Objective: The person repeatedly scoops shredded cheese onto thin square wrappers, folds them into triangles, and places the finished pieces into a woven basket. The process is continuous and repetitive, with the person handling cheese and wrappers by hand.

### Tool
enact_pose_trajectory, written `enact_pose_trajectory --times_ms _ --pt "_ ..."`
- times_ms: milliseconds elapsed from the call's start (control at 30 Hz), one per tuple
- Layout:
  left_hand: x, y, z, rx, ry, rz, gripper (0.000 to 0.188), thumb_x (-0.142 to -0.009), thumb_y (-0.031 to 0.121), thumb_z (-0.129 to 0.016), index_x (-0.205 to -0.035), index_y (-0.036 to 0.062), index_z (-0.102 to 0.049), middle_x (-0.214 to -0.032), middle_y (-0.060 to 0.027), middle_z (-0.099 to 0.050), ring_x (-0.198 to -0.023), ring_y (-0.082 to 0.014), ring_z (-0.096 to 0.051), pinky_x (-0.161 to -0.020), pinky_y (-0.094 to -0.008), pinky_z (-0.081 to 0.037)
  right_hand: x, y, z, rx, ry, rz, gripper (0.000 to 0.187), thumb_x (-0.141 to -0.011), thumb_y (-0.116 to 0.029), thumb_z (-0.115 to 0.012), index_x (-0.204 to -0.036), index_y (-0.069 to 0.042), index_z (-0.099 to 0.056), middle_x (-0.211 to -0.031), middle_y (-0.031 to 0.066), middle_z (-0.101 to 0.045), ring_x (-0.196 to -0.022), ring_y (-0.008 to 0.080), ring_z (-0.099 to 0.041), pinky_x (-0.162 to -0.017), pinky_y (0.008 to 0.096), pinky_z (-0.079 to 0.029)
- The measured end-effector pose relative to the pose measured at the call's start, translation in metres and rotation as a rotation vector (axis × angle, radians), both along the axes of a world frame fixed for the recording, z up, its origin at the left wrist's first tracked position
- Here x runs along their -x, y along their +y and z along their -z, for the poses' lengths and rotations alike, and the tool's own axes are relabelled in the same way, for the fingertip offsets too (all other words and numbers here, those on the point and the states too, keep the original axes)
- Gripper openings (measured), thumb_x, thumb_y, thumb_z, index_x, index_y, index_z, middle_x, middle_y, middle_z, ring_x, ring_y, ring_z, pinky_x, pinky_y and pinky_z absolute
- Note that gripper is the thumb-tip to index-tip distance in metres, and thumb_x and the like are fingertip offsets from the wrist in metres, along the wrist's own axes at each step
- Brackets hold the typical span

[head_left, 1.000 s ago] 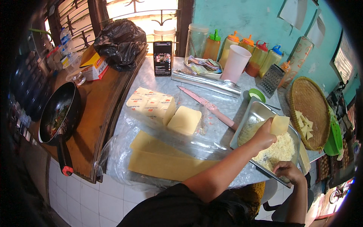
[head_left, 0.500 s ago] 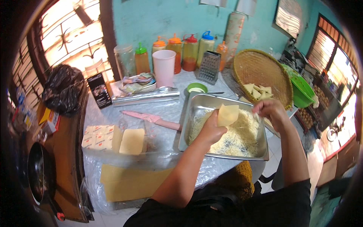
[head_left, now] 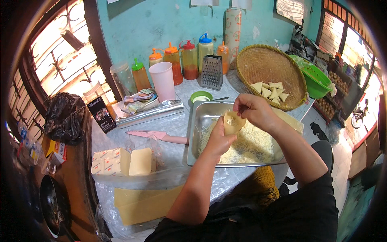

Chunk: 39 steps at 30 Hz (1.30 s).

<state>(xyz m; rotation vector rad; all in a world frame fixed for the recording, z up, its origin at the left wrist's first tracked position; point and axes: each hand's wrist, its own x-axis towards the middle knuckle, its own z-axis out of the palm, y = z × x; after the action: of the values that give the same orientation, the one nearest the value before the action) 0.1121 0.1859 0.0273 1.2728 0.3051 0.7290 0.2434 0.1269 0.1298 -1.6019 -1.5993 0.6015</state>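
Note:
A thin, pale pastry wrapper (head_left: pixel 232 126), curled into a pocket, is in my left hand (head_left: pixel 217 139). Shreds of grated cheese show inside its mouth. My right hand (head_left: pixel 256 112) is at the pocket's upper edge, its fingertips drawn together; what they pinch is hidden. Both hands are over a rectangular steel tray (head_left: pixel 191 141) spread with grated cheese (head_left: pixel 254 147). Several folded pastry triangles (head_left: pixel 273 92) lie on a round woven tray (head_left: pixel 266 64) beyond my right hand. More flat wrapper sheets (head_left: pixel 290 119) lie by the tray's right side.
A pink knife (head_left: pixel 161 136) lies left of the steel tray, near a cheese block (head_left: pixel 111 161) and a cut piece (head_left: pixel 141 161). A long pastry sheet (head_left: pixel 145 203) is at the front. Behind stand a grater (head_left: pixel 211 72), a pink cup (head_left: pixel 163 80), a foil roll (head_left: pixel 151 114) and sauce bottles (head_left: pixel 189 60).
My right hand has moved left from above the tray's right side to the wrapper's mouth. The wrapper's opening now faces up, showing cheese inside. The whole view has shifted a little.

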Motion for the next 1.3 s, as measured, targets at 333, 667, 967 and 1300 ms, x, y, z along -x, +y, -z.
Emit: enact_pose_trajectory --times_ms 333,667,967,1300 --pt "0.001 -0.001 -0.001 0.016 -0.02 -0.118 0.048 -0.072 -0.002 -0.062 -0.117 0.0075 -0.048 -0.098 -0.0015 -0.06 -0.079 -0.0087 -0.056 -0.06 -0.0222 -0.042 -0.013 -0.021 0.006 -0.138 -0.134 0.12 0.014 -0.071 -0.009 -0.056 -0.083 -0.002 -0.055 -0.072 0.0103 -0.059 -0.069 0.0184 -0.056 -0.065 0.0322 -0.045" --pt "0.0 0.003 -0.004 0.243 -0.057 -0.046 0.034 -0.083 0.012 -0.062 -0.114 0.0091 -0.049 -0.089 -0.0002 -0.06 -0.063 -0.0088 -0.055 -0.053 -0.0225 -0.043 -0.02 -0.069 0.079 0.365 -0.144 -0.303 0.031 -0.072 -0.009 -0.058 -0.102 -0.002 -0.066 -0.098 0.0127 -0.064 -0.09 0.0221 -0.058 -0.085 0.0307 -0.044" --pt "0.008 0.003 -0.012 0.368 -0.148 0.128 0.044 -0.082 0.008 -0.058 -0.124 0.0112 -0.044 -0.105 -0.0051 -0.059 -0.078 -0.0133 -0.056 -0.07 -0.0287 -0.045 -0.041 -0.081 0.08 0.583 0.068 -0.029 0.022 -0.068 0.003 -0.058 -0.088 -0.002 -0.064 -0.089 0.0046 -0.063 -0.079 0.0132 -0.055 -0.072 0.0251 -0.044" --pt "0.003 0.003 -0.01 0.195 -0.123 0.08 0.056 -0.07 -0.01 -0.051 -0.122 0.0079 -0.043 -0.102 -0.0055 -0.057 -0.082 -0.0131 -0.056 -0.068 -0.0257 -0.046 -0.046 -0.067 0.06 0.622 0.178 0.155 0.013 -0.06 0.001 -0.055 -0.071 -0.001 -0.062 -0.072 0.0046 -0.061 -0.066 0.0124 -0.054 -0.062 0.0217 -0.041"
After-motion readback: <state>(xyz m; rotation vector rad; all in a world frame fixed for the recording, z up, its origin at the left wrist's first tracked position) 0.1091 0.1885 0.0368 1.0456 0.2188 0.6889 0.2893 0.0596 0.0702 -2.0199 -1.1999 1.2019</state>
